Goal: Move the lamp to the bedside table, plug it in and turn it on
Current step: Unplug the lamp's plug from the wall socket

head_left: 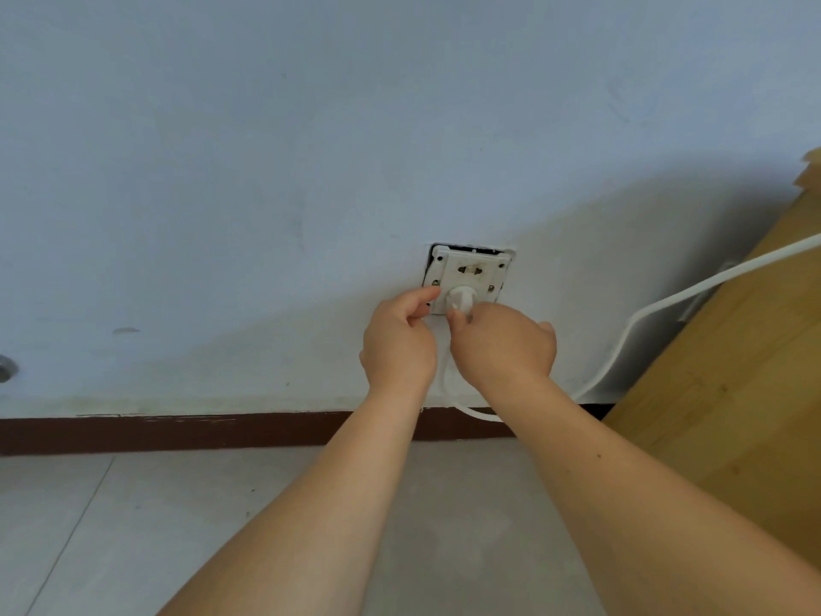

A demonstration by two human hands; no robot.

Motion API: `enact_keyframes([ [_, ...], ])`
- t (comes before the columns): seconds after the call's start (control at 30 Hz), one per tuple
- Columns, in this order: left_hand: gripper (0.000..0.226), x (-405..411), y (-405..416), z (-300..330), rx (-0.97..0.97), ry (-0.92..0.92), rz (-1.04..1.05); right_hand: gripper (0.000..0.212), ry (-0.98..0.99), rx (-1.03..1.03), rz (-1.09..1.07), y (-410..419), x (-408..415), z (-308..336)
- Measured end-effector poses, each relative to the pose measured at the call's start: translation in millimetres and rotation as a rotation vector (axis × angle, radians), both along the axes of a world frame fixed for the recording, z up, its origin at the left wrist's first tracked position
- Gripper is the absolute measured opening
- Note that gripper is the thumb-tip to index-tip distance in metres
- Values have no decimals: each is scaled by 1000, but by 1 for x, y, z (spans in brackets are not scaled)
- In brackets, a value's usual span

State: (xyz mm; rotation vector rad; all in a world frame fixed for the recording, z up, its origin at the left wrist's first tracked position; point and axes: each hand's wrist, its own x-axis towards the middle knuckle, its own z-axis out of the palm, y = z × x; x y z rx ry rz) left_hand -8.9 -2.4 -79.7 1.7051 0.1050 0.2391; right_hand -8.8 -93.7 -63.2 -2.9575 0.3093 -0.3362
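Pale wall (266, 148) low by the floor (133, 526), wooden cabinet (733, 393) at right with the cord (666, 300) trailing past it; the lamp's out of view. Socket (466, 273) sits loose in its hole, so I'd brace it with the curled, empty left hand (397, 344) while the right hand (504, 344) pinches the plug (460, 300) and pushes straight in.

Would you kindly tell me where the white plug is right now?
In the head view, just right of centre, the white plug sits at the wall socket's lower outlet, between both hands' fingertips.
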Motion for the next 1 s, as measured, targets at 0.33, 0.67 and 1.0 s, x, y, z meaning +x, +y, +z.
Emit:
enact_keyframes([
  [0.33,46,3,0,-2,-4,15,-29,49,-31,24,3,1,-13,-6],
  [0.67,44,-7,-10,7,-49,-47,-35,37,-296,159,73,-14,-64,-5],
  [1.0,33,-37,-41,54,-83,-242,-495,42,-450,346,42,-52,-78,49],
])
